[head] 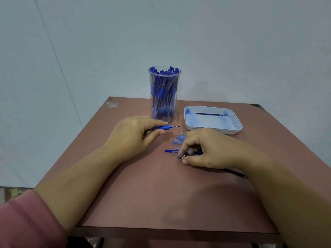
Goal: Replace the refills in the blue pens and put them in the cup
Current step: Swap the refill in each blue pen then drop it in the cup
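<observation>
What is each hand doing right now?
Left hand: grips a blue pen.
Right hand: pinches a small silvery part.

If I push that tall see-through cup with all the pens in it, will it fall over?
Probably, if pushed near the top: the cup is tall and narrow. Its pens fill it to the rim, so it likely feels heavy. Pushed low, it might slide on the table.

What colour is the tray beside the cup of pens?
The tray is white, smeared with blue ink inside. The head view shows it best.
</observation>
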{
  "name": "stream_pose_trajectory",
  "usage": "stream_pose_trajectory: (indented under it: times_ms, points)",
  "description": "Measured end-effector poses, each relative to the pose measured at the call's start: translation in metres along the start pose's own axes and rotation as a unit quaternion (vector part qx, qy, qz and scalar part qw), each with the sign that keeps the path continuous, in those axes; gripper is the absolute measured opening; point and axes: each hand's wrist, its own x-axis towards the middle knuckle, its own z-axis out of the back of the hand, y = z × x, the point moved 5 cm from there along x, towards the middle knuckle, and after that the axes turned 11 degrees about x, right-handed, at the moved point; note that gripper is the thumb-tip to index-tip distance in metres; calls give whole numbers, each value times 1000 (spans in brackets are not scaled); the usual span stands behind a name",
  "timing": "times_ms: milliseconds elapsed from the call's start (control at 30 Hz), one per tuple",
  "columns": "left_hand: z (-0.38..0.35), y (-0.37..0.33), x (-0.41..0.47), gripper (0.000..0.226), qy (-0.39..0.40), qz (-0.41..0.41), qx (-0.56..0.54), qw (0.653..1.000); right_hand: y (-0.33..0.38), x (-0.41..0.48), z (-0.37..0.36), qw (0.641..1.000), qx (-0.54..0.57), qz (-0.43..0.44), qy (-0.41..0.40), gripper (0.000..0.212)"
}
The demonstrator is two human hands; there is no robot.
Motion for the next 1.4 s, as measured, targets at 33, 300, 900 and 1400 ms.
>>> stream_pose_trajectory:
  times_ms: [33,300,900,1400]
  points:
    - [0,0,0,37,1,-2,0,1000,0,0,-1,1000,-9,-1,6,13]
    - [-3,-1,0,34,4,-14,-3,1000,4,6,-8,999,-45,22,12,20]
    - [-2,-2,0,32,14,-25,-14,1000,-14,8,28,974,60,20,-218,9]
    - [-1,-5,0,33,14,-31,-11,999,-7,7,24,975,51,59,-210,15]
